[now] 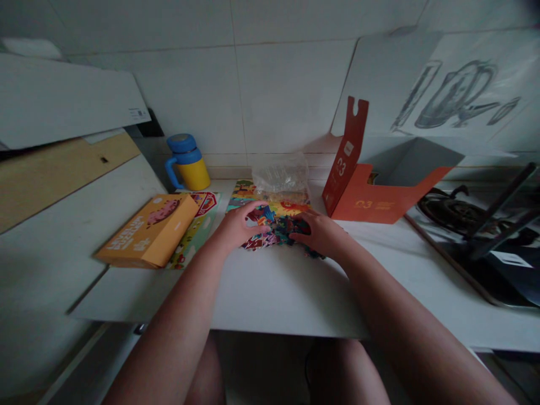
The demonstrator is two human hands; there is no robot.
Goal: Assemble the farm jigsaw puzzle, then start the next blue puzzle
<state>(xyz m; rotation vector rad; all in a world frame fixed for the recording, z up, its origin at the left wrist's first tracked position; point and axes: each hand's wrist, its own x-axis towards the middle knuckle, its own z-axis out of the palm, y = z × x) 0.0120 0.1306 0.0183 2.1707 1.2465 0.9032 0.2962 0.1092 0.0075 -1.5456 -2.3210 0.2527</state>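
two hands [238, 226] [323, 232], wide-curved, around one puzzle-piece heap [276, 229] — one yellow box [149, 230], one orange box [379, 199]

Head view, the single camera, worn on your head: it looks from above your lap, forward and steeply down across the white countertop [278, 298]. Your forearms [169, 315] enter at the lower left and lower right and converge on your left hand [236, 228] and right hand [323, 232], near the frame's centre. Your legs [356, 374], close below the lens, occupy the bottom centre. The tiled wall [291, 95], farther off, fills the top. The wide field runs from a white panel [63, 95], upper left, to a stove [453, 211] at the right edge.
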